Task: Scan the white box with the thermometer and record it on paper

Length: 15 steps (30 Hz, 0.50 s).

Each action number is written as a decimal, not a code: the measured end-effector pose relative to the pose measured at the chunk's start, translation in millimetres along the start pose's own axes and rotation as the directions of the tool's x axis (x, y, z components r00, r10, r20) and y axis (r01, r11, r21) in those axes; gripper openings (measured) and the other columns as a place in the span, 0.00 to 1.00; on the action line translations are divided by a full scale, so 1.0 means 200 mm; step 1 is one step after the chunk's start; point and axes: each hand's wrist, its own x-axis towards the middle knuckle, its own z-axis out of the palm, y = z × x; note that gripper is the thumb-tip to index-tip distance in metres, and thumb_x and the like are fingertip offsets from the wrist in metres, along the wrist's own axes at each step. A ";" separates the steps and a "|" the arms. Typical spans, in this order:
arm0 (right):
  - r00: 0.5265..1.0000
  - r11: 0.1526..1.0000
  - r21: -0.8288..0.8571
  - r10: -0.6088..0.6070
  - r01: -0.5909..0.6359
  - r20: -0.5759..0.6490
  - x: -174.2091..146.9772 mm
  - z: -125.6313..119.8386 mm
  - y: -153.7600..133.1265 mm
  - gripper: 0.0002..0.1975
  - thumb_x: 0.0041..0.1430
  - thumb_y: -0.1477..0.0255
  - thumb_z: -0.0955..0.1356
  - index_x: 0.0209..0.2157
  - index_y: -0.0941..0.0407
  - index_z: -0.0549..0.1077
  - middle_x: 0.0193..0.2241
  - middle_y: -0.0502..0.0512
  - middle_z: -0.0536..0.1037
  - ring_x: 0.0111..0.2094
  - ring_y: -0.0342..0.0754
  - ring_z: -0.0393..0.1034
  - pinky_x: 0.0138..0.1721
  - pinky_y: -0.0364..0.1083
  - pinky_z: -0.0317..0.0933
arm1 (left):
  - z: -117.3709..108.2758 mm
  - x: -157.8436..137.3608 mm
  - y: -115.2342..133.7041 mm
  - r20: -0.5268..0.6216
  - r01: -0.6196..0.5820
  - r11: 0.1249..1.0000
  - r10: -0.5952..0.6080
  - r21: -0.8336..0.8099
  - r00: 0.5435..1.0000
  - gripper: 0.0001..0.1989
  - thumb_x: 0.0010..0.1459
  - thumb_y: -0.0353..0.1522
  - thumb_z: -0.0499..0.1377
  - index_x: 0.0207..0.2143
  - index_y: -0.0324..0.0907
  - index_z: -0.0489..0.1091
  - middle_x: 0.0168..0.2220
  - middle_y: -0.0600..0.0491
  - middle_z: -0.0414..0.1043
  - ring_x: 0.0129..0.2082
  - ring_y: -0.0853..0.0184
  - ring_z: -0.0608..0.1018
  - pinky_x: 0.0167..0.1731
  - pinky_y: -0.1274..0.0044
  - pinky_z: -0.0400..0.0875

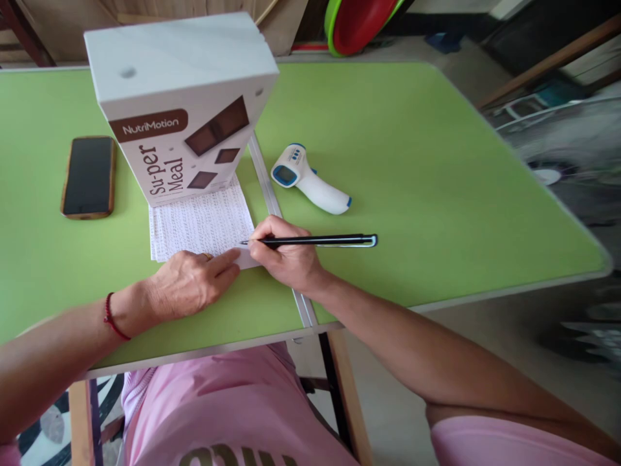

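Observation:
My right hand grips a black pen, its tip at the right edge of a handwritten sheet of paper. Rows of small writing cover most of the sheet, which lies on other sheets. My left hand rests at the paper's lower edge, index finger stretched out on it and the other fingers curled beneath the palm. A ring and a red string bracelet are on that side. Over the far part of the paper stands a white NutriMotion box, upright, hiding what lies behind its base.
The green table has a metal seam running across it. A white and blue infrared thermometer lies right of the box. On the left is a dark-screened phone. A red and green basin and a fan are beyond the table.

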 end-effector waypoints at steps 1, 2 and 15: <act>1.000 1.000 0.002 -0.007 0.007 0.003 0.00 0.00 0.00 0.09 0.55 0.74 0.66 0.23 0.53 0.63 0.18 0.45 0.68 0.20 0.40 0.59 0.22 0.41 0.55 | 0.00 0.00 0.00 -0.004 0.001 1.000 -0.001 -0.004 1.000 0.13 0.58 0.20 0.49 0.39 0.36 0.71 0.50 0.47 0.75 0.18 0.74 0.72 0.14 0.78 0.64; 1.000 1.000 0.006 -0.013 0.013 0.005 0.00 0.00 0.00 0.09 0.55 0.74 0.66 0.23 0.53 0.63 0.18 0.45 0.68 0.20 0.39 0.59 0.22 0.41 0.55 | 0.00 0.00 0.00 -0.006 0.003 1.000 -0.003 -0.007 1.000 0.13 0.57 0.20 0.49 0.39 0.36 0.71 0.50 0.48 0.75 0.18 0.74 0.72 0.14 0.77 0.64; 0.995 0.999 0.009 0.031 -0.030 -0.090 0.00 -0.01 0.02 0.08 0.52 0.75 0.66 0.22 0.53 0.64 0.17 0.44 0.68 0.19 0.39 0.59 0.21 0.41 0.55 | 0.00 0.00 0.00 0.021 -0.001 1.000 0.001 -0.002 1.000 0.14 0.57 0.19 0.50 0.40 0.35 0.71 0.52 0.46 0.74 0.18 0.74 0.71 0.14 0.78 0.64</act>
